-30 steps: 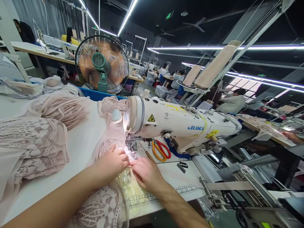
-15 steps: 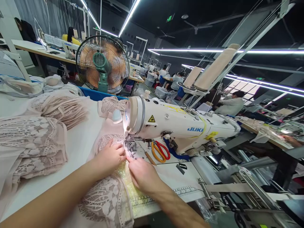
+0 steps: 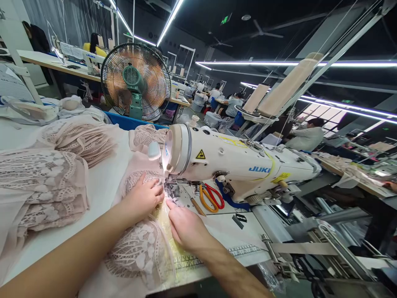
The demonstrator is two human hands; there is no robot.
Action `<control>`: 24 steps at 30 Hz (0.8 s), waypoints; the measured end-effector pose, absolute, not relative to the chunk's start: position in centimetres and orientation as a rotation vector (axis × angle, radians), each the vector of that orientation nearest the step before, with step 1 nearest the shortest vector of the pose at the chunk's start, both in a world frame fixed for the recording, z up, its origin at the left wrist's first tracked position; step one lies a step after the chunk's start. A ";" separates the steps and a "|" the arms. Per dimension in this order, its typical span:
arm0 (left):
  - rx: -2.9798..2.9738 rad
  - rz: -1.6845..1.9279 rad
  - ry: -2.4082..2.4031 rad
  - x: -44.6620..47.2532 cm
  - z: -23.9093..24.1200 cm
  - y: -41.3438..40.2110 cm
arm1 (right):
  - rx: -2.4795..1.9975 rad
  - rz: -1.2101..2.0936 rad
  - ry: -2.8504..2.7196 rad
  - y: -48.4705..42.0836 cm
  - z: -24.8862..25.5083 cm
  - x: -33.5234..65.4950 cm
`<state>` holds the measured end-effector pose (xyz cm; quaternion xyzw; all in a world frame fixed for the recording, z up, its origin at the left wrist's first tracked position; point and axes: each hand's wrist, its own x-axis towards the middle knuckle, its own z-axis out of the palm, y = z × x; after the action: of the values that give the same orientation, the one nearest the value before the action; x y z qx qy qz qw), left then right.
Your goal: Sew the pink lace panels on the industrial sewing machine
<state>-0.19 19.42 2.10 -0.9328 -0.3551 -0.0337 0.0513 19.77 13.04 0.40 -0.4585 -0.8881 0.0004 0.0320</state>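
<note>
Beige lace fabric (image 3: 136, 252) lies under the sewing machine head (image 3: 217, 159) and hangs toward me. Flat on the lace, left of the needle area, rests my left hand (image 3: 143, 199), fingers stretched and slightly bent. My right hand (image 3: 186, 227) is closed in a pinch on the fabric edge just in front of the presser foot (image 3: 171, 188). The needle and the pinched edge are partly hidden by glare and fingers. Yellowish clear film (image 3: 173, 248) covers the table edge beneath the fabric.
Stacks of lace pieces (image 3: 43, 186) lie on the left. Scissors with red and orange handles (image 3: 212, 198), a wooden-handled tool (image 3: 197, 207) and black blades (image 3: 238, 219) lie right of the needle. Behind stand a fan (image 3: 136, 80) and thread cones (image 3: 290, 85). Other people sit farther back.
The view has shifted slightly. My left fingertips have moved a little up and away from my right fingertips, and the lace near the table edge has shifted slightly. My right hand keeps its pinch.
</note>
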 end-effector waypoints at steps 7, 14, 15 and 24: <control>-2.760 -0.002 -1.235 -0.4 2.4 19.9 | -1.393 0.015 -2.678 13.0 -0.3 20.0; -2.574 0.090 -1.554 -0.5 3.0 20.4 | -1.355 0.196 -2.574 12.8 0.3 20.5; -2.541 0.092 -1.612 -0.6 3.1 20.5 | -1.345 0.261 -2.521 12.6 0.5 20.6; -2.811 -0.597 -1.338 -1.2 2.9 19.8 | -1.410 0.411 -2.253 8.3 -0.6 18.7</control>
<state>-1.15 19.84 2.93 -0.8867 -0.4219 -0.1884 -0.0143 18.67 8.30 -0.60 -0.5110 -0.8163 0.1490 0.2241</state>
